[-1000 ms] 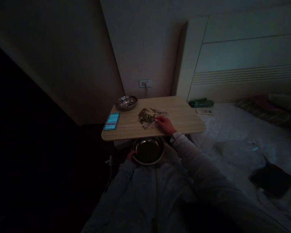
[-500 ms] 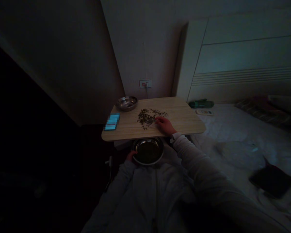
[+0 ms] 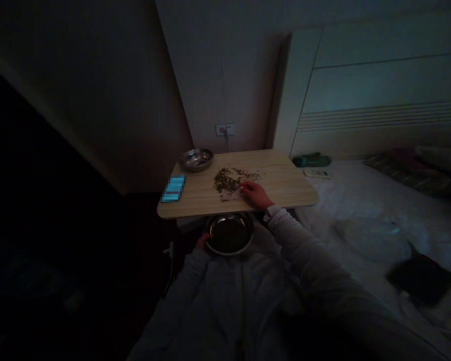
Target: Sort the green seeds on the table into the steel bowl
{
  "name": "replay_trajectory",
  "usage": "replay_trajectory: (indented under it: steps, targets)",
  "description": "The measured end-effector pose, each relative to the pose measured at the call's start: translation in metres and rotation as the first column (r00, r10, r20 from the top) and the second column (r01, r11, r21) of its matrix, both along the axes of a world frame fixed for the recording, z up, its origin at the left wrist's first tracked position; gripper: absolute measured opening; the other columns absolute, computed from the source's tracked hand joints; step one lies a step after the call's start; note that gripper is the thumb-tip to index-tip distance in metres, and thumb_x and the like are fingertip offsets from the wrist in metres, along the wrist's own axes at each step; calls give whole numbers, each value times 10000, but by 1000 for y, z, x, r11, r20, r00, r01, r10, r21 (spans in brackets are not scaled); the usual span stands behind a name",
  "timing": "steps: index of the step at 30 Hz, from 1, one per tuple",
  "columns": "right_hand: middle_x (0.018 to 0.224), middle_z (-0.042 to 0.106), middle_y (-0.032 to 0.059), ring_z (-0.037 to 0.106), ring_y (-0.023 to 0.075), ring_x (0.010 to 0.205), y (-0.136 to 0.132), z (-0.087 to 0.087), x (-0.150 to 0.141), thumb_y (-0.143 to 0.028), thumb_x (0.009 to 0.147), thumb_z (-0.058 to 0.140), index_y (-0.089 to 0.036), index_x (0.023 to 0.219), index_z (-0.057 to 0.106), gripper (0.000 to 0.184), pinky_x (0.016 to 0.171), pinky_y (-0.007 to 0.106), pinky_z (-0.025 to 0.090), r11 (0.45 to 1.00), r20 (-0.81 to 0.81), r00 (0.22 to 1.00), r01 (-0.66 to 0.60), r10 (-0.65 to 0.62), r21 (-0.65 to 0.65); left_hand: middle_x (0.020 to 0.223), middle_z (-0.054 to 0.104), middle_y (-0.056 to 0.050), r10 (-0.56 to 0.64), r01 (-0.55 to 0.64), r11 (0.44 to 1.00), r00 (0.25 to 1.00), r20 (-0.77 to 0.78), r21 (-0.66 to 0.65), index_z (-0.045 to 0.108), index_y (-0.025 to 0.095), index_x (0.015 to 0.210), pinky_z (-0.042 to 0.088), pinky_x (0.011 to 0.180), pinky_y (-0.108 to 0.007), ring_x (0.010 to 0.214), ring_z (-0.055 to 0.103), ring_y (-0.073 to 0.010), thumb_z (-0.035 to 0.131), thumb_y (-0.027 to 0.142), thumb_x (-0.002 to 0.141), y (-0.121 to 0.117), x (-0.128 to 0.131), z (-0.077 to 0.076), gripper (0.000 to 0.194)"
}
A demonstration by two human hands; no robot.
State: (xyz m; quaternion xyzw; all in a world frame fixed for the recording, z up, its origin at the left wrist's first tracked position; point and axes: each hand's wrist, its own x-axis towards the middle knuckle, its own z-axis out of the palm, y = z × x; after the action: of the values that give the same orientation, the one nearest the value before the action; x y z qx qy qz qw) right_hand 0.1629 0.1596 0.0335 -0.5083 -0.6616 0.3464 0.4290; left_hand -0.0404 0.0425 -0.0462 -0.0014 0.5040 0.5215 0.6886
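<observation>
Small dark-green grains [image 3: 225,180], like peppercorns or seeds, lie scattered over the light wooden tabletop [image 3: 285,185]. My right hand [image 3: 256,195] rests at their right side, fingers bent and pinched together. A tiny pale spot shows at its fingertips; what they hold, if anything, I cannot make out. Below the table's front edge, at my lap, a steel bowl [image 3: 230,252] has dark-green contents in it. My left hand [image 3: 203,241] grips this bowl by its left rim, thumb over the edge.
A second steel bowl [image 3: 196,160] stands at the table's back left, with a lit phone [image 3: 173,189] in front of it. Right of the table, a green bottle [image 3: 311,160], a remote [image 3: 317,174] and a dark flat object [image 3: 421,279] lie on the bed [image 3: 346,205].
A greyish blur among the grains left of my right fingertips is gone. My right hand has barely shifted. My left hand and the bowl have stayed put.
</observation>
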Motion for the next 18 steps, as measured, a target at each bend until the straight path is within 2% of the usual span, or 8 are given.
replay_trajectory:
  steps: [3, 6, 13, 18]
  targets:
    - [774, 685, 24, 611, 148, 737, -2, 3, 0, -146, 733, 508, -164, 926, 664, 250, 784, 318, 468, 1000, -7, 1000, -1, 1, -26, 443, 609, -4, -5, 5, 1000, 1000, -31, 29, 599, 190, 494, 508, 618, -306, 484, 609, -172, 548, 28, 555, 2, -4, -11, 180]
    - [783, 689, 30, 617, 146, 753, -2, 3, 0, -142, 735, 508, -159, 914, 664, 238, 805, 315, 462, 1000, -44, 999, -1, 0, -13, 440, 606, 8, 48, -42, 997, 995, -92, 65, 582, 196, 480, 507, 622, -292, 483, 601, -155, 555, 35, 553, 3, -7, -18, 180]
    - [757, 689, 14, 615, 134, 734, 1, -1, 1, -154, 735, 513, -170, 903, 659, 223, 804, 310, 463, 1000, -61, 998, -16, 17, 15, 462, 619, -15, -9, 9, 1000, 1000, -22, -5, 642, 192, 612, 537, 677, -358, 624, 667, -231, 539, 47, 570, 2, -4, -8, 182]
    - [744, 687, 13, 615, 137, 734, -1, 1, 0, -143, 723, 519, -170, 882, 668, 219, 810, 311, 461, 1000, -41, 999, -27, 27, 6, 464, 631, -23, -16, 16, 1000, 1000, -9, 6, 655, 191, 636, 535, 713, -349, 649, 677, -234, 541, 45, 574, 3, -9, -15, 195]
